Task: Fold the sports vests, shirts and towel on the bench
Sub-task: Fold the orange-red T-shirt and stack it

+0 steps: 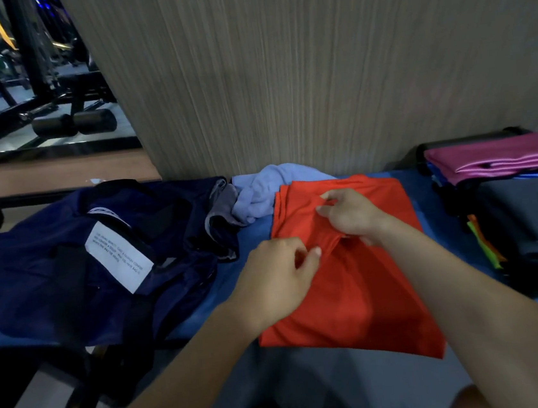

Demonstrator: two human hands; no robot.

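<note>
Orange shirt (353, 281), smooth, folded oblong, pinched by left hand (279, 279) and right hand (351, 213).

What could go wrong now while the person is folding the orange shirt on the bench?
1. The orange shirt hangs over the front edge of the bench, so a pull by the left hand or right hand, both pinching it near the middle, might drag it off.
2. The pinched fabric is bunched, so the fold may come out creased.
3. The folded stack lies close on the right; a wide fold could disturb it.

Both hands' fingers (313, 252) pinch the orange shirt (354, 291) on the bench (232, 275).
</note>
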